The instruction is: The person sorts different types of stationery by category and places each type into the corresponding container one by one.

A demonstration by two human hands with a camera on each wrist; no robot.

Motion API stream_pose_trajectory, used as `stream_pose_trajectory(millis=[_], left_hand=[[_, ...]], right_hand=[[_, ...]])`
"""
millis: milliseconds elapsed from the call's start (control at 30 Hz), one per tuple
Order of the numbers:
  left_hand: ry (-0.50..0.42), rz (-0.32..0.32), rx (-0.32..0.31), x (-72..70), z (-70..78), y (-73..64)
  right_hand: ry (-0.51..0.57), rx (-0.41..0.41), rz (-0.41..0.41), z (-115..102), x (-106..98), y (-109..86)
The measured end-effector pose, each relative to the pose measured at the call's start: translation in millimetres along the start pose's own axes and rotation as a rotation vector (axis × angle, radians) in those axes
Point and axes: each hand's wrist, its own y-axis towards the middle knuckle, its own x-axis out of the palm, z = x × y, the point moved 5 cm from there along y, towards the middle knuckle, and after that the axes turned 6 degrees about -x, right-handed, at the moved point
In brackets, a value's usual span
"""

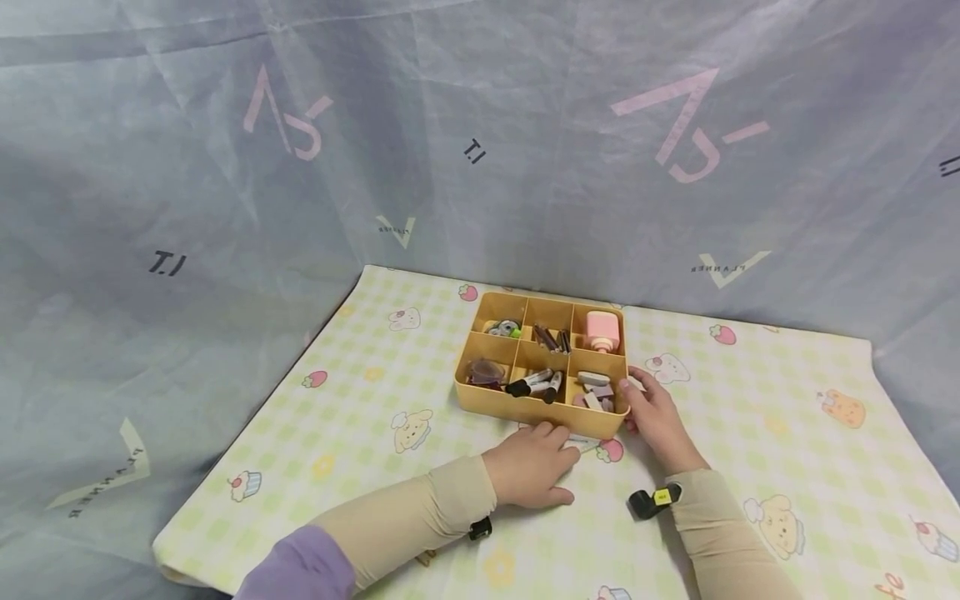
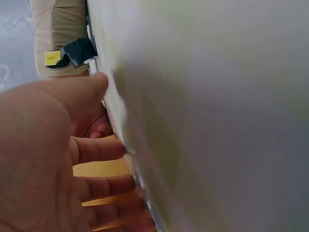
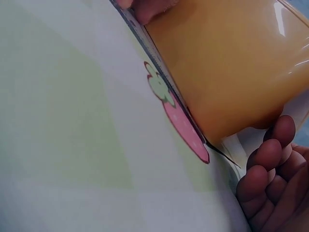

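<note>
A yellow storage box (image 1: pixel 495 406) with six compartments stands on the table. In its back row lie grey round items with a green bit (image 1: pixel 504 328), dark pens or pencils (image 1: pixel 551 338) and a pink bottle (image 1: pixel 602 329). The front row holds a purplish translucent item (image 1: pixel 486 372), black-and-white markers (image 1: pixel 538 385) and eraser-like blocks (image 1: pixel 596 393). My right hand (image 1: pixel 658 421) grips the box's right wall near the front corner, fingers curled in the right wrist view. My left hand (image 1: pixel 531 468) lies before the box, fingers extended over a flat ruler-like strip (image 3: pixel 161 70), partly hidden.
A checked cloth with cartoon prints (image 1: pixel 360 467) covers the table. Behind it hangs a grey curtain (image 1: pixel 480 167), close to the table's back edge. A black wrist camera (image 1: pixel 654 500) sits by the right sleeve, another (image 1: pixel 481 528) under the left.
</note>
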Motion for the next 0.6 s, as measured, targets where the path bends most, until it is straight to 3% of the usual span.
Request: stream_pose_trajectory(millis=[300, 600], left_hand=[[0.0, -0.015, -0.009, -6.0, 0.5, 3.5], [0.043, 0.002, 0.008, -3.0, 3.1, 2.0]], right_hand=[[-0.003, -0.009, 0.007, -0.9, 0.6, 1.0], [-0.021, 0.001, 0.007, -1.4, 0.0, -1.6]])
